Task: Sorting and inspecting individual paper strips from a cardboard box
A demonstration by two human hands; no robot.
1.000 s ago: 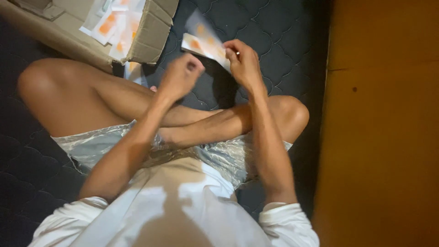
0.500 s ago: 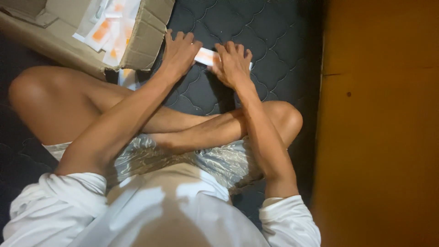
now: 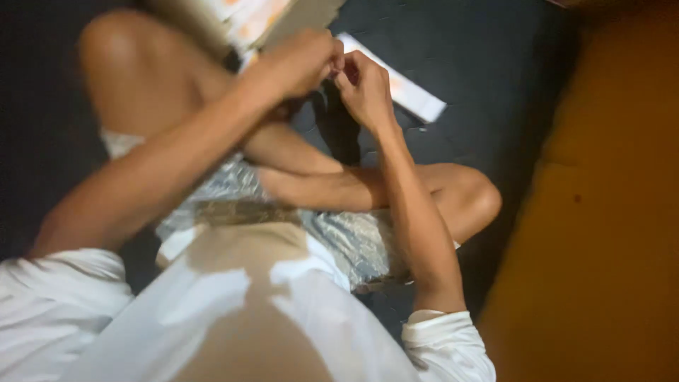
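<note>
I sit cross-legged on a dark quilted mat (image 3: 495, 85). My left hand (image 3: 300, 64) and my right hand (image 3: 364, 88) meet in front of me, fingertips pinched together; motion blur hides whatever small thing may be between them. Just beyond my right hand a flat white packet with an orange patch (image 3: 407, 92) lies on the mat, touched by neither hand. A cardboard box (image 3: 311, 14) with white and orange packets inside stands behind my left hand.
An orange-brown wooden surface (image 3: 608, 212) runs along the right side. My bare knees (image 3: 460, 198) and shiny silver shorts (image 3: 353, 240) fill the middle. The box blocks the top left.
Both hands have lifted off the white packet and come together fingertip to fingertip. The packet now lies on the mat. The camera view has swung, blurring the picture.
</note>
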